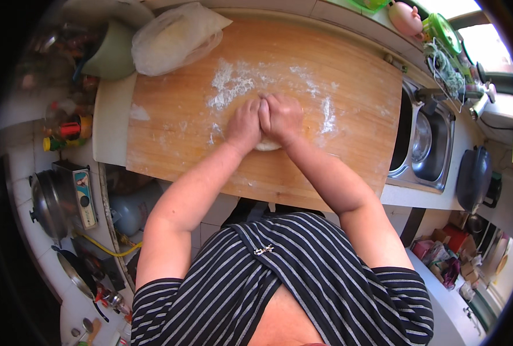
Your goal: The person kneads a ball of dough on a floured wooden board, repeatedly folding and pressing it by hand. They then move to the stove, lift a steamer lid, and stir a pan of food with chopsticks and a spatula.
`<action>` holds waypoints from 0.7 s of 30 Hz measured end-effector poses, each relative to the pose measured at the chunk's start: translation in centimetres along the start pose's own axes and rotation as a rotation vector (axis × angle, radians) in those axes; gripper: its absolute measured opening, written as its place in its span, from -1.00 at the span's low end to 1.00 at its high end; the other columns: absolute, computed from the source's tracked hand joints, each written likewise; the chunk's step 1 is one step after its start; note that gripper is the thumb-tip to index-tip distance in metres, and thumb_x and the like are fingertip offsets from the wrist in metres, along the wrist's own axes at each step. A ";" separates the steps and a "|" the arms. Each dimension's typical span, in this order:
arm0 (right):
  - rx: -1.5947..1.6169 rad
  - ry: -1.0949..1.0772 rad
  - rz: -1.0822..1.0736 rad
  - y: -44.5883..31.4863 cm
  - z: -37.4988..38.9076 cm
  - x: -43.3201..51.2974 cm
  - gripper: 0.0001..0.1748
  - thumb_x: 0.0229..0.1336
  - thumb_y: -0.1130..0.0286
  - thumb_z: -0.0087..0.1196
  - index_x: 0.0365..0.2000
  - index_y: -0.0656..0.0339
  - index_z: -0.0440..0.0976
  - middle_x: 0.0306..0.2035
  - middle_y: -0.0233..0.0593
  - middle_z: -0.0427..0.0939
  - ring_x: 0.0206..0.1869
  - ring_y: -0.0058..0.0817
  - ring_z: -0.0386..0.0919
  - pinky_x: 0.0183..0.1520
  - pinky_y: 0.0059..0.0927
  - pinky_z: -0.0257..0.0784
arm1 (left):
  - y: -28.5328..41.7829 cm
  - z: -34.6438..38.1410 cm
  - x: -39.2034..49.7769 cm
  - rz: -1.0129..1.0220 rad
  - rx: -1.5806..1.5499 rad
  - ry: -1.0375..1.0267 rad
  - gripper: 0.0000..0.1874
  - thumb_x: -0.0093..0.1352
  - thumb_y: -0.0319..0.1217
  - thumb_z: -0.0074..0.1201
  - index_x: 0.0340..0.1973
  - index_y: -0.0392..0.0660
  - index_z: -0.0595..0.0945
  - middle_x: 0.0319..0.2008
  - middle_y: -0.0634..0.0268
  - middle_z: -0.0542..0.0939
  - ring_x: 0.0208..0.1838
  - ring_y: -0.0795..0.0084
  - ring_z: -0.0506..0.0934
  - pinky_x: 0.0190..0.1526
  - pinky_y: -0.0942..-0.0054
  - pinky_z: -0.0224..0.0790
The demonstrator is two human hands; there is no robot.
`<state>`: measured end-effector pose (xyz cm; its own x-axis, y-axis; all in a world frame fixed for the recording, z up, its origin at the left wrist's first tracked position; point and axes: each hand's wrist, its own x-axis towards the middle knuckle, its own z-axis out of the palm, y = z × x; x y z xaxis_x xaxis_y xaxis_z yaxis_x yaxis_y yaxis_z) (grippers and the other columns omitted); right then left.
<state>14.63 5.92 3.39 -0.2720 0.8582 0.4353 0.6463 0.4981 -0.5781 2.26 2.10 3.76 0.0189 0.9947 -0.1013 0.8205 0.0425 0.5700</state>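
A pale piece of dough [267, 145] lies on a large wooden board [351, 168], mostly hidden under my hands. My left hand [244, 123] bears down on its left side with the fingers curled over it. Against it, from the right, presses my right hand [284, 116], also curled over the dough, and the two hands touch at the thumbs and knuckles. White flour [230, 84] is scattered on the board beyond my hands, with another streak [327, 114] to their right.
A plastic bag [174, 41] with pale contents rests on the board's far left corner, beside a greenish container [109, 54]. To the right is a steel sink [438, 160] holding a bowl [421, 137]. A lidded pot [49, 207] sits on a stove at the left.
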 end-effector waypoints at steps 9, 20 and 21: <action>0.029 -0.353 0.409 -2.4 -4.5 1.9 -0.66 0.23 0.13 -0.02 -0.43 0.14 0.60 -0.33 -0.02 0.67 -0.26 0.01 0.63 -0.16 -0.01 0.51 | 2.8 -1.0 -4.2 0.179 -0.011 0.115 -0.20 0.15 -0.17 0.44 0.21 -0.21 0.39 0.15 -0.04 0.47 0.23 -0.12 0.40 0.27 0.03 0.26; 0.067 0.055 -0.072 0.4 -1.1 -3.8 -0.74 0.03 0.24 0.15 -0.31 0.15 0.66 -0.27 -0.10 0.67 -0.22 -0.13 0.61 -0.10 -0.07 0.45 | 0.6 2.4 -4.9 0.168 0.084 0.178 -0.53 0.34 -0.36 0.12 0.15 -0.22 0.46 0.15 -0.05 0.49 0.20 -0.11 0.42 0.18 0.05 0.30; 0.056 -0.015 -0.005 0.8 0.0 -3.2 -0.72 0.05 0.21 0.13 -0.30 0.14 0.66 -0.29 -0.07 0.67 -0.24 -0.10 0.61 -0.14 -0.04 0.46 | -1.0 2.5 -2.6 0.142 0.018 0.053 -0.64 0.40 -0.23 0.05 0.01 -0.16 0.59 -0.02 -0.05 0.61 0.06 -0.06 0.53 0.05 0.05 0.37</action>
<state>15.96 3.58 1.53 -0.2862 0.8572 0.4282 0.6039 0.5083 -0.6139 2.81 -0.75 1.42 0.1059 0.9941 0.0227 0.8220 -0.1003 0.5606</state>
